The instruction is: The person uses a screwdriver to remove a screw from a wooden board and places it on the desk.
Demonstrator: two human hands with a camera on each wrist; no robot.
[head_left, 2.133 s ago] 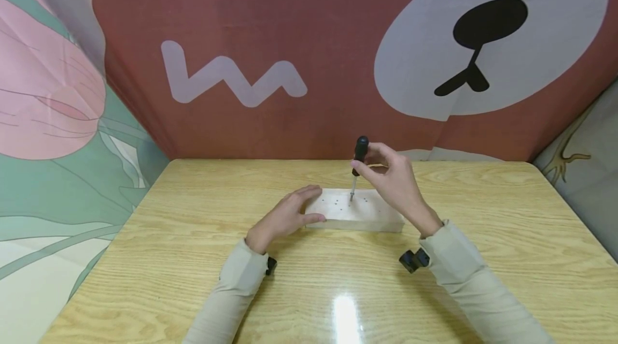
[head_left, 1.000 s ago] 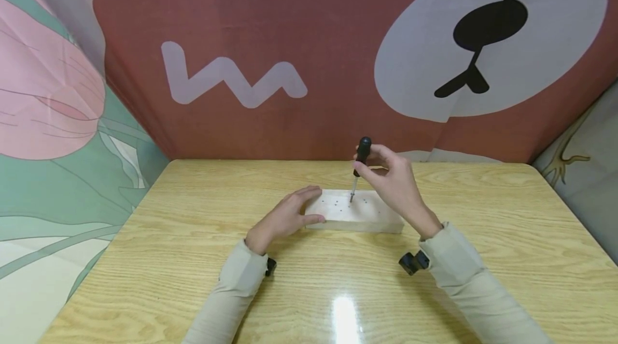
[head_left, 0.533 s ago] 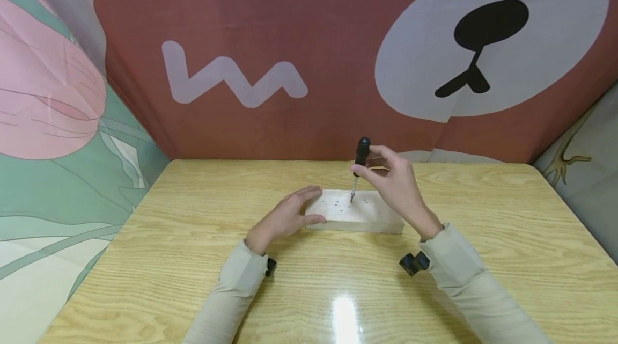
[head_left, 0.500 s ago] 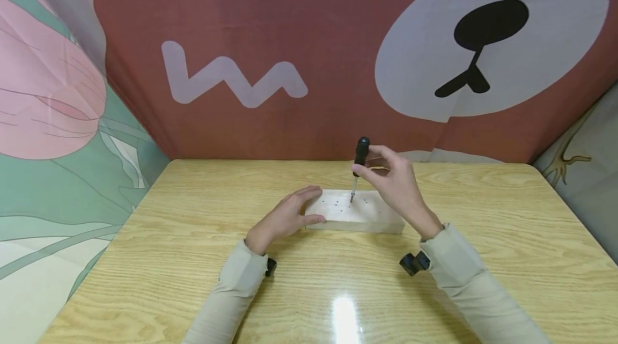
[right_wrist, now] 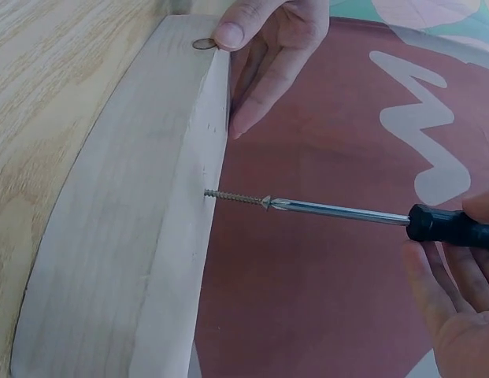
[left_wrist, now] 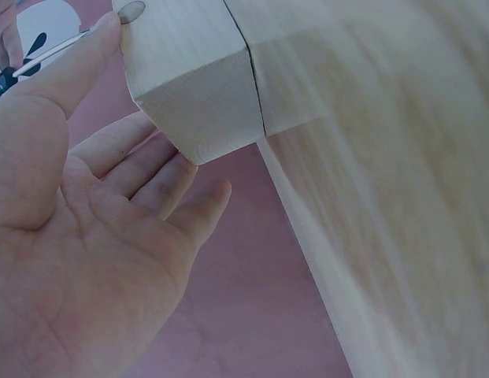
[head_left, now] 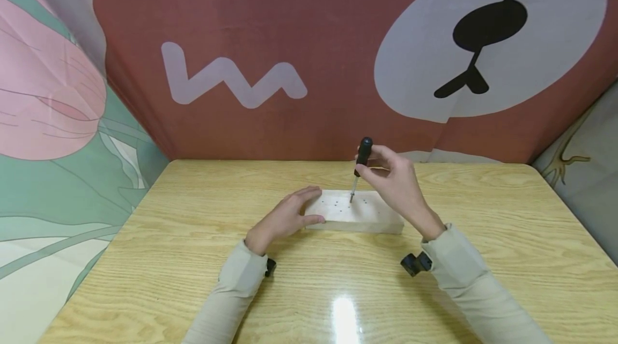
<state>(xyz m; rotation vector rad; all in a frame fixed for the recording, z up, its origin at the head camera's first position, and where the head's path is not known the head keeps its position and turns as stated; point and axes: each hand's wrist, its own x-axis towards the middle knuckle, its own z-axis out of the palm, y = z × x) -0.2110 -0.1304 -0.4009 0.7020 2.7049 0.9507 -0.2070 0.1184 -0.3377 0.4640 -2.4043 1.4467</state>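
A pale wooden block [head_left: 361,225] lies flat on the table, with several small dark holes in its top. My left hand [head_left: 285,215] grips its left end, thumb on the near side and fingers at the far side. In my right hand [head_left: 399,185] is a black-handled screwdriver [head_left: 364,151], held between thumb and fingers. The right wrist view shows the screwdriver's shaft [right_wrist: 346,211] meeting the head of a screw [right_wrist: 238,197]. This screw stands in the block with most of its thread exposed. In the left wrist view, my left palm [left_wrist: 94,260] is seen beside the block's end.
The wood-grain table [head_left: 193,258] reaches out on both sides of the block. Behind its far edge rises a red printed backdrop [head_left: 270,134]. Black wrist cameras [head_left: 415,264] hang below both sleeves.
The screwdriver's handle shifts slightly back and forth as my right thumb and fingers move on it. My left hand and the block stay in place.
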